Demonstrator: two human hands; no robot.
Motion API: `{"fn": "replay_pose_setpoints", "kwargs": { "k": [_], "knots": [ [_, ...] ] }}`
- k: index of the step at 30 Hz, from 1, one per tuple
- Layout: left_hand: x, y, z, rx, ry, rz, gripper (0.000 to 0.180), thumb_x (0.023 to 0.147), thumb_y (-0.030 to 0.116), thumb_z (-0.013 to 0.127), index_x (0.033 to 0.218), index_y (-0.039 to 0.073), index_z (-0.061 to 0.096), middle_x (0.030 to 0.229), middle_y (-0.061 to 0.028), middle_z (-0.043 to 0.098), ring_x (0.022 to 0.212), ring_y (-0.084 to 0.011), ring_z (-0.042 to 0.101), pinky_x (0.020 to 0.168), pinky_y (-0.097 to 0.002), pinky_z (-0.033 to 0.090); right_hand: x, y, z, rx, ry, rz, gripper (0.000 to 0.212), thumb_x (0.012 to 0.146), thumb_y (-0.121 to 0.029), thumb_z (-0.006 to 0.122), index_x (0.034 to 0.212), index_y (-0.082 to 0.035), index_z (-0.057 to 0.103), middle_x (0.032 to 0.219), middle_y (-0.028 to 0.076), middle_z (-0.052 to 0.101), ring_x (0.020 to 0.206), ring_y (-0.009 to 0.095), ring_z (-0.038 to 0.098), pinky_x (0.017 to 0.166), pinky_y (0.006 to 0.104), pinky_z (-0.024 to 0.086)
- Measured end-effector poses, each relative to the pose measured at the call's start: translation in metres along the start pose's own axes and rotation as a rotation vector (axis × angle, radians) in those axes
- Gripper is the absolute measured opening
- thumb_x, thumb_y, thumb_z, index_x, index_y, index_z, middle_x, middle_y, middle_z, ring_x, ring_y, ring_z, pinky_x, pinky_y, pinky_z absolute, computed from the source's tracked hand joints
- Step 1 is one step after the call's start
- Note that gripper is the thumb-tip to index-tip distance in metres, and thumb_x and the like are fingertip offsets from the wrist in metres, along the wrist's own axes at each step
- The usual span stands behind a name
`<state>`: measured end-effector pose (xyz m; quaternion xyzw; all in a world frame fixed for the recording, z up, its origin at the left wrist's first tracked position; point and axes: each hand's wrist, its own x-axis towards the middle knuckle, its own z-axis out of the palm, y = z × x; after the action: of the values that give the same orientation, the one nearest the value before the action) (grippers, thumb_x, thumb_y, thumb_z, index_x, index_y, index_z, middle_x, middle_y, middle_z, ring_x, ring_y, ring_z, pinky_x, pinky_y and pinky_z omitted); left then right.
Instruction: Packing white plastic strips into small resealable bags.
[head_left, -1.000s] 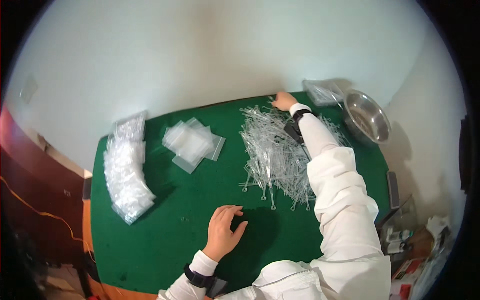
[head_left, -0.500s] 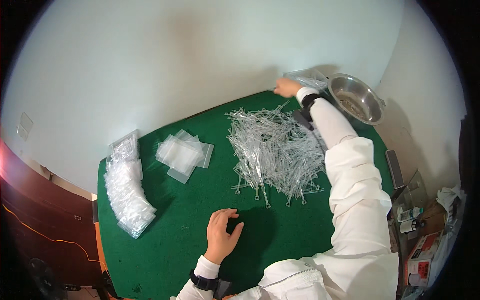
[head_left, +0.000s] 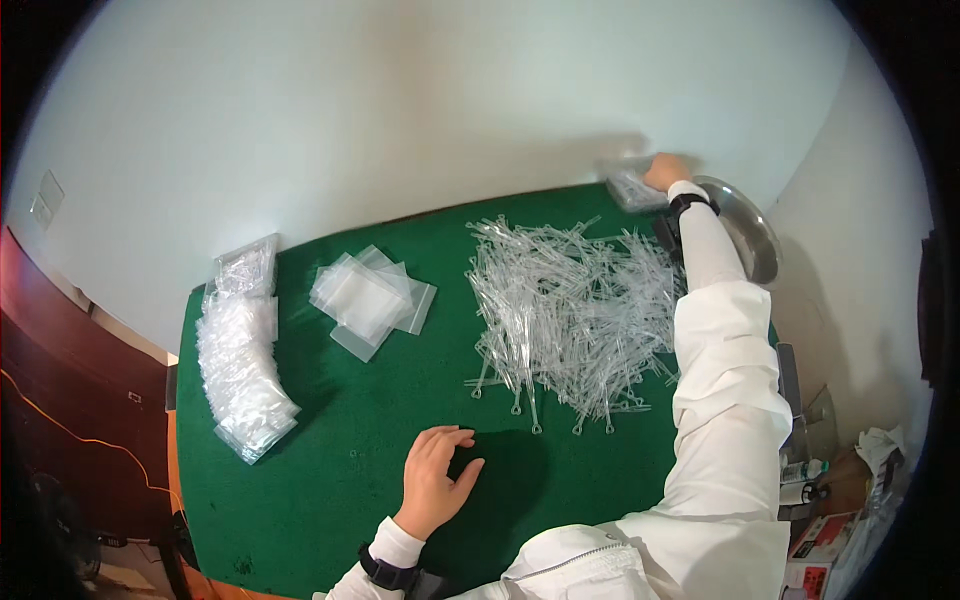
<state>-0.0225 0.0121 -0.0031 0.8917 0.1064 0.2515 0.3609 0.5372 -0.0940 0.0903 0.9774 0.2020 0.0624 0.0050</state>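
My right hand [head_left: 667,172] reaches to the far back edge, fingers closed on the upper edge of a clear plastic bag [head_left: 632,192]; the bag looks blurred, and its contents are hard to make out. Just in front of that arm lies a large heap of thin clear plastic sticks with small looped ends [head_left: 570,310]. My left hand [head_left: 437,480] rests on the green cloth near the front, empty, its fingers loosely bent and the thumb apart. Several flat clear zip bags [head_left: 370,300] lie loosely overlapped left of the heap.
A curved row of filled clear bags [head_left: 240,360] runs along the table's left side. A steel bowl [head_left: 745,230] stands at the back right, partly behind my right forearm. The white wall [head_left: 420,110] borders the green table [head_left: 330,500]. Bottles and boxes sit low at the right.
My right hand has moved right, from beside the back bag to its upper edge, and now grips it. The whole view has shifted slightly. My left hand stays resting.
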Motion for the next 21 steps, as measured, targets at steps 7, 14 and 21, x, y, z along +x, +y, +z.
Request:
{"fn": "replay_pose_setpoints", "kwargs": {
  "k": [7,14,21],
  "knots": [
    [0.002,0.000,0.000,0.024,0.002,0.000,0.034,0.064,0.003,0.069,0.096,0.002,0.056,0.088,-0.0084,0.061,0.093,-0.0298,0.055,0.080,-0.0381,0.045,0.018,0.014,0.041,-0.008,0.063,-0.043,0.022,0.075,-0.011,0.054,0.092,-0.001,0.064,0.102,0.022,0.060,0.094,0.036,0.059,0.084,0.0433,0.046],
    [0.002,-0.003,0.001,0.020,0.004,-0.009,0.033,0.064,0.003,0.069,0.094,0.002,0.057,0.087,-0.0079,0.061,0.094,-0.0299,0.055,0.080,-0.0383,0.045,0.010,-0.013,0.023,-0.056,0.169,-0.208,0.020,0.077,-0.007,0.050,0.089,-0.001,0.064,0.096,0.020,0.062,0.091,0.036,0.059,0.081,0.0440,0.047],
    [0.003,0.000,0.000,0.018,0.002,-0.005,0.031,0.064,0.005,0.070,0.093,0.003,0.057,0.086,-0.0078,0.061,0.093,-0.0296,0.055,0.079,-0.0382,0.046,0.007,-0.036,0.038,0.087,0.378,-0.450,0.024,0.080,-0.006,0.045,0.094,-0.004,0.064,0.098,0.017,0.061,0.094,0.034,0.057,0.082,0.0425,0.046]
  ]
}}
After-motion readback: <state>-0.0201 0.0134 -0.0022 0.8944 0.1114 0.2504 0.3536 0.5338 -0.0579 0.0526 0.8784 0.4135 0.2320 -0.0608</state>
